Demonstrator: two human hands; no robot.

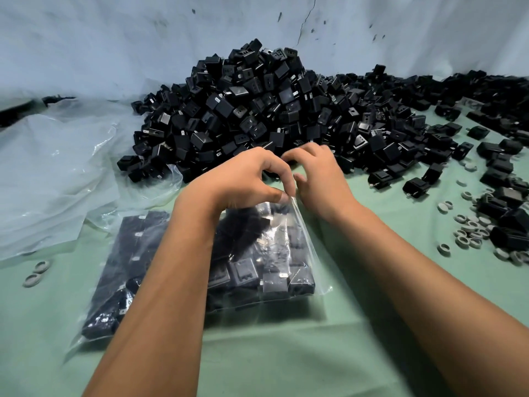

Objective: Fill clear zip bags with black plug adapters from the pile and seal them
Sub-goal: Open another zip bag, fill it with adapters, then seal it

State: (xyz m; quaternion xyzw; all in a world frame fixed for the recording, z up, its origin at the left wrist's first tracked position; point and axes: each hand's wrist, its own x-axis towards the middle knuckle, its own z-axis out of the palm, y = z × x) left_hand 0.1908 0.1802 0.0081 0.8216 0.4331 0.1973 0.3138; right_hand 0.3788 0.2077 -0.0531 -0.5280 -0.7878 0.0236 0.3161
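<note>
A filled bag (120, 270) lies flat at left beside a second, loaded bag (266, 253) on the green table (357, 339). The left hand (243, 179) pinches this bag's mouth; the right hand (320, 173), fingers curled, reaches into the adapter pile (257, 110). Judged midway: sealing remains, and the pile is large.

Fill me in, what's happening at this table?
A person is bagging black plug adapters. The left hand pinches the top edge of a clear zip bag already holding adapters, while the right hand reaches into the near edge of the big pile; its grip is blurred. Another filled bag lies just left, and grey rings are scattered on the green table.
</note>
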